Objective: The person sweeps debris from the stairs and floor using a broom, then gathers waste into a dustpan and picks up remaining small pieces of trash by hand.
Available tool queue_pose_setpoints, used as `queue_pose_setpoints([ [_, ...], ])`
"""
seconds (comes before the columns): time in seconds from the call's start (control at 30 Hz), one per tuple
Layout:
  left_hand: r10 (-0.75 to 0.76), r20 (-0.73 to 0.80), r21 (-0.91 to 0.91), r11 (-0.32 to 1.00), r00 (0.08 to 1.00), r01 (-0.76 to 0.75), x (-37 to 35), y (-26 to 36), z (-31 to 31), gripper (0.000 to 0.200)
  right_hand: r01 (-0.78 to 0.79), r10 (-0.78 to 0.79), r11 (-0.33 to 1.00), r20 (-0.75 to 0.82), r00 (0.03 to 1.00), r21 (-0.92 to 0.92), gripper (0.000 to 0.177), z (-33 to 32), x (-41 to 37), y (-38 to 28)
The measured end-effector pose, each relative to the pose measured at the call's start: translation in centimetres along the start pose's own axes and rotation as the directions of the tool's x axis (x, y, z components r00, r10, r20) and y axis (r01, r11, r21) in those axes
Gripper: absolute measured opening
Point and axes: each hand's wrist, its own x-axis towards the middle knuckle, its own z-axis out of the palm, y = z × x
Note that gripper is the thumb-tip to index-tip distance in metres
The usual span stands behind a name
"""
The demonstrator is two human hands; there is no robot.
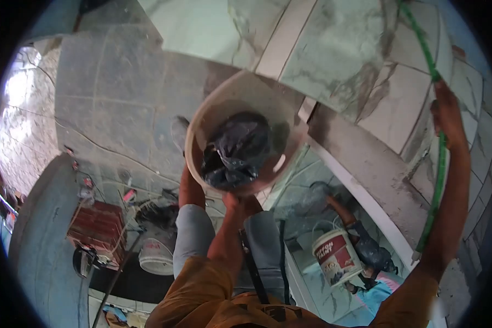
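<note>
Our left hand [232, 201] grasps the basin [203, 121] by its near rim, bowl extending far. Rightward, our right hand [446, 112] clasps a green strip [440, 169].

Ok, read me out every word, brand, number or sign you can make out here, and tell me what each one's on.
"NIPPON PAINT": on the label of the white paint bucket.
Lower part of that label: too small and blurred to read.
Dark print on the orange shirt: cut off and blurred, unreadable.
I can't make out any other text.
</note>
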Motion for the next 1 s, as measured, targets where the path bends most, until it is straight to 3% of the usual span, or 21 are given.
queue_pose_setpoints([
  [0.03,0.070,0.053,0.113,0.991,0.996,-0.076,1.9,-2.3,-0.9,0.024,0.061,-0.066,0.991,-0.035,0.997,-0.119,0.056,0.5,0.1,0.7],
  [0.07,-0.078,-0.014,-0.513,0.857,0.997,0.059,2.4,-1.0,1.9,0.020,0.113,-0.119,0.970,-0.013,0.993,-0.214,0.054,0.6,-0.5,0.4],
  [0.13,-0.084,0.054,-0.469,0.877,0.995,0.099,3.5,-1.5,3.1,0.021,0.127,-0.128,0.960,0.016,0.992,-0.251,0.055,0.6,-0.1,0.6],
  [0.2,-0.132,0.119,-0.383,0.908,0.984,0.168,2.9,-4.0,3.0,0.022,0.092,-0.130,0.949,-0.110,0.985,-0.301,0.055,1.2,-0.9,1.3],
  [0.27,-0.092,-0.104,-0.451,0.892,0.990,0.036,3.1,-4.3,5.5,0.027,0.108,-0.135,0.942,-0.064,0.989,-0.319,0.056,0.9,-1.0,2.3],
  [0.33,-0.112,-0.079,-0.536,0.842,0.991,0.052,4.1,-4.2,7.1,0.031,0.135,-0.155,0.935,-0.034,0.987,-0.327,0.057,0.4,0.0,3.6],
  [0.4,-0.213,-0.100,-0.485,0.863,0.972,0.140,6.6,-5.8,7.2,0.034,0.116,-0.125,0.952,-0.012,0.992,-0.282,0.058,0.3,1.1,4.7],
  [0.43,-0.191,-0.119,-0.452,0.884,0.974,0.119,7.0,-5.6,7.8,0.036,0.143,-0.149,0.946,0.004,0.989,-0.291,0.058,1.2,0.8,4.3],
  [0.5,-0.032,-0.201,-0.069,0.997,0.979,0.019,14.0,-12.9,7.1,0.033,0.160,-0.199,0.929,-0.084,0.976,-0.335,0.057,2.7,-0.6,3.8],
  [0.53,-0.034,-0.207,-0.086,0.996,0.978,0.017,13.8,-11.4,8.6,0.033,0.178,-0.217,0.924,-0.079,0.973,-0.338,0.057,2.9,-0.5,3.9],
  [0.57,-0.109,-0.166,-0.182,0.980,0.980,0.078,12.2,-8.3,11.0,0.032,0.145,-0.183,0.932,-0.085,0.979,-0.332,0.057,2.6,-0.2,4.2],
  [0.67,-0.274,0.077,-0.241,0.928,0.959,0.284,12.7,-7.3,13.4,0.040,0.083,-0.115,0.948,-0.087,0.990,-0.308,0.057,2.4,-0.6,3.4],
  [0.73,-0.241,0.117,-0.043,0.968,0.964,0.247,10.3,-5.8,15.3,0.047,0.131,-0.163,0.941,-0.080,0.983,-0.311,0.058,2.9,-1.7,3.3],
  [0.77,-0.387,0.187,0.057,0.922,0.903,0.383,10.2,-5.7,15.6,0.063,0.123,-0.146,0.950,-0.060,0.987,-0.289,0.057,3.2,-2.2,3.0],
  [0.8,-0.393,0.204,0.066,0.919,0.897,0.388,10.4,-6.1,14.9,0.063,0.060,-0.083,0.972,-0.093,0.992,-0.228,0.055,3.3,-2.6,2.7],
  [0.83,-0.490,0.203,0.160,0.871,0.848,0.465,11.9,-7.6,13.5,0.069,0.118,-0.111,0.982,0.054,0.992,-0.150,0.055,2.6,-2.9,2.9],
  [0.87,-0.569,0.196,0.258,0.815,0.798,0.518,12.9,-7.4,12.8,0.076,0.086,-0.088,0.987,-0.014,0.996,-0.136,0.055,3.1,-3.7,2.5],
  [0.93,-0.359,0.120,0.461,0.846,0.926,0.268,8.2,-0.7,10.9,0.080,0.064,-0.064,0.986,0.003,0.998,-0.152,0.054,2.7,-4.3,2.9],
  [0.97,-0.153,0.178,0.641,0.768,0.972,0.004,11.9,-3.2,7.9,0.076,0.034,-0.030,0.997,0.052,0.998,-0.076,0.054,2.3,-5.0,3.1],
  [1.0,0.060,0.228,0.787,0.576,0.972,-0.220,15.3,-5.4,5.0,0.073,-0.006,0.013,0.996,0.074,0.997,-0.095,0.053,2.0,-7.0,2.1],
])
